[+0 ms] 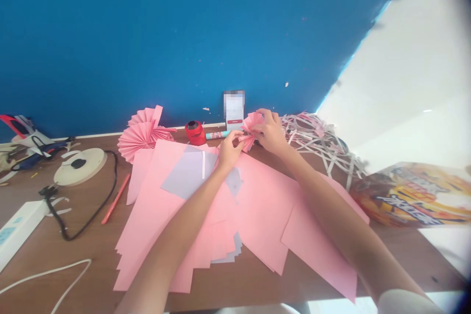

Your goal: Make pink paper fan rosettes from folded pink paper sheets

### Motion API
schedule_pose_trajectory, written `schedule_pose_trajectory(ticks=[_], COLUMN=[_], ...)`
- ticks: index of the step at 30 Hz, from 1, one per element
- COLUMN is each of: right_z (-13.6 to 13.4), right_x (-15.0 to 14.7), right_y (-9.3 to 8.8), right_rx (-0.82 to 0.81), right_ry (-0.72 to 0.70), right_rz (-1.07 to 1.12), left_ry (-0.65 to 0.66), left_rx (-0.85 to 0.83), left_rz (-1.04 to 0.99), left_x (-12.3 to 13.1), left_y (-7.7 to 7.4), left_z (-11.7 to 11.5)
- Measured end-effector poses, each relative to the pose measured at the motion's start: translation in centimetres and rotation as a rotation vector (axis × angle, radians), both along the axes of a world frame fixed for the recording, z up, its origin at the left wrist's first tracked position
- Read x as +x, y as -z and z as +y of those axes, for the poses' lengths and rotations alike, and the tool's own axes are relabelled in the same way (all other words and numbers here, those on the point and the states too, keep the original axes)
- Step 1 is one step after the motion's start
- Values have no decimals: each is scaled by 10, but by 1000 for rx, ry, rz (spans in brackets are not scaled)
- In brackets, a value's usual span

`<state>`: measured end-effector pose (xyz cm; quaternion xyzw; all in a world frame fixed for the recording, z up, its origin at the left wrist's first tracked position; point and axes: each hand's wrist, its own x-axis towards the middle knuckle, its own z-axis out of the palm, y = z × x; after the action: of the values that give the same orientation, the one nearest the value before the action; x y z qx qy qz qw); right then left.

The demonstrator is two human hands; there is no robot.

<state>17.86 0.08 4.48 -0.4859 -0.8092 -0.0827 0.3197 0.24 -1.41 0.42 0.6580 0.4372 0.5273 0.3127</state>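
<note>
Both my hands meet at the far middle of the brown table (pixel 91 235), on a small pleated pink paper fan (pixel 251 122). My left hand (pixel 228 149) pinches its near end with closed fingers. My right hand (pixel 270 132) is closed over its right side. Under my forearms lies a spread of several pink paper sheets (pixel 265 206), with a pale grey sheet (pixel 187 171) among them. A finished pink pleated fan (pixel 142 137) stands against the blue wall to the left.
A red tape roll (pixel 195 132), a glue stick (pixel 217 135) and a propped phone (pixel 234 109) stand by the wall. White paper strips (pixel 324 142) pile at right, near a colourful printed bag (pixel 408 196). At left are a round disc (pixel 79 166), a black cable, an orange pen (pixel 116 198) and a power strip (pixel 18 228).
</note>
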Motion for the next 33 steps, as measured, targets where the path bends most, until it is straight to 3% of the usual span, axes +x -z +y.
schedule_pose_trajectory(ticks=[21, 33], right_z=[0, -3], right_x=[-2, 0], right_y=[4, 4], right_rx=[-51, -44], right_ry=[-89, -98], right_rz=[-46, -82], left_ry=[-16, -69], left_rx=[-24, -18], left_rz=[-72, -12], left_x=[-2, -2], left_y=[-2, -5], left_z=[-2, -2])
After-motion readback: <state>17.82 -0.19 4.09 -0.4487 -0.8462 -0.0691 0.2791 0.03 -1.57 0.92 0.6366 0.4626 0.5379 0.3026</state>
